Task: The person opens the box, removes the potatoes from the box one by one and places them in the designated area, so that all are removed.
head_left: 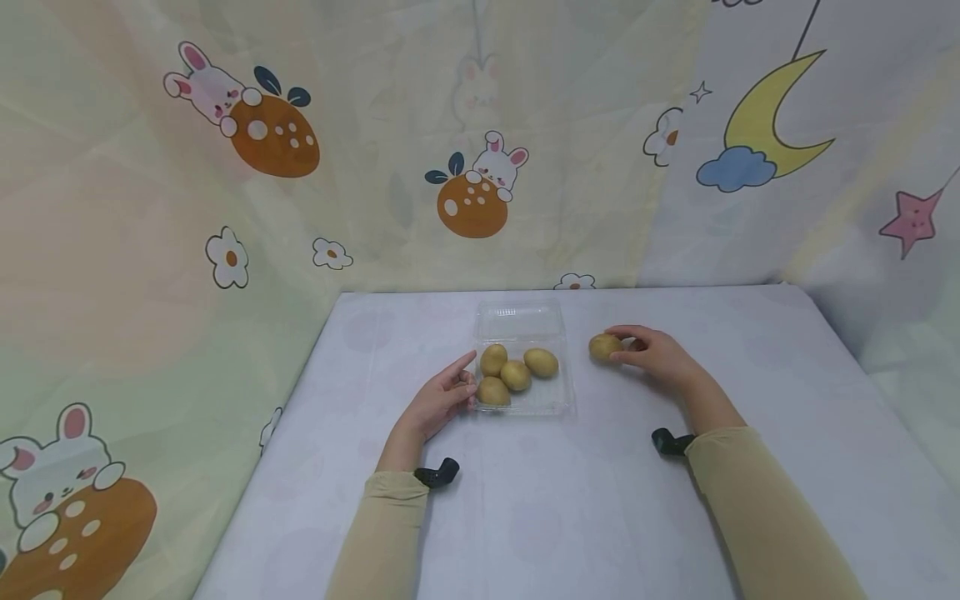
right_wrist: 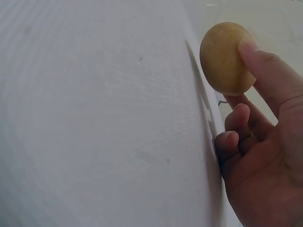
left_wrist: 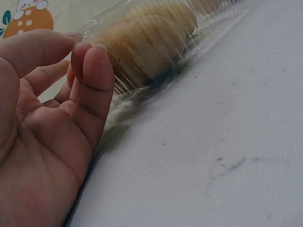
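Observation:
A clear plastic clamshell box (head_left: 546, 403) lies on the table with its lid (head_left: 519, 322) folded back, away from the person. Several small yellow-brown potatoes (head_left: 515, 375) sit inside, mostly toward the left half. At the box's left side, the left hand (head_left: 437, 402) pinches the rim; the left wrist view shows the fingertips (left_wrist: 98, 61) on the plastic edge, close beside a potato (left_wrist: 147, 45). Off to the right of the box, the right hand (head_left: 654, 357) holds another potato (head_left: 604, 347) between thumb and fingers. Its other fingers curl below, near the tabletop, in the right wrist view.
A white cloth covers the table (head_left: 570, 517). Behind and to the sides hangs a printed fabric curtain (head_left: 390, 150) with rabbits, flowers and a moon. Each wrist carries a small black camera, such as the left one (head_left: 437, 474).

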Demonstrator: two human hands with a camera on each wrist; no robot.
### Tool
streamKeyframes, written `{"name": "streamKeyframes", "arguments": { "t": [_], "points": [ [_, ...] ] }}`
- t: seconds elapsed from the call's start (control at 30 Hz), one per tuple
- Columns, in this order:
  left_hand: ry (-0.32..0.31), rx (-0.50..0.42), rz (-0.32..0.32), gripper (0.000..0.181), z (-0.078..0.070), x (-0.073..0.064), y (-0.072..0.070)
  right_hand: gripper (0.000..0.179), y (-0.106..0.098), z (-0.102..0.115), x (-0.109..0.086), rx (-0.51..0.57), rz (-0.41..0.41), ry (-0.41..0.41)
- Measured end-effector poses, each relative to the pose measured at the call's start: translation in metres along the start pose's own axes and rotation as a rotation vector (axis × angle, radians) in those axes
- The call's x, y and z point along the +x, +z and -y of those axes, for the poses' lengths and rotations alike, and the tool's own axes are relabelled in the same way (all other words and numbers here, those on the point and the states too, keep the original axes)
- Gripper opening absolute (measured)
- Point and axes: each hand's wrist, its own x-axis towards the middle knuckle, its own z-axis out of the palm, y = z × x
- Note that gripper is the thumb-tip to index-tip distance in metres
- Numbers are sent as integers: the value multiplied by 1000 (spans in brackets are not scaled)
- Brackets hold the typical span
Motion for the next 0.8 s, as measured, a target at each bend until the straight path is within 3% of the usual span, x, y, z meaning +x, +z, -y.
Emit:
{"name": "streamKeyframes", "arguments": {
  "t": [0.57, 0.8],
  "points": [
    [-1, -3, -6, 67, -1, 1, 0, 78, 7, 2, 1, 4, -21, 74],
    [0, -7, 3, 67, -1, 1, 0, 72, 9, 4, -2, 2, -25, 64]
  ]
}}
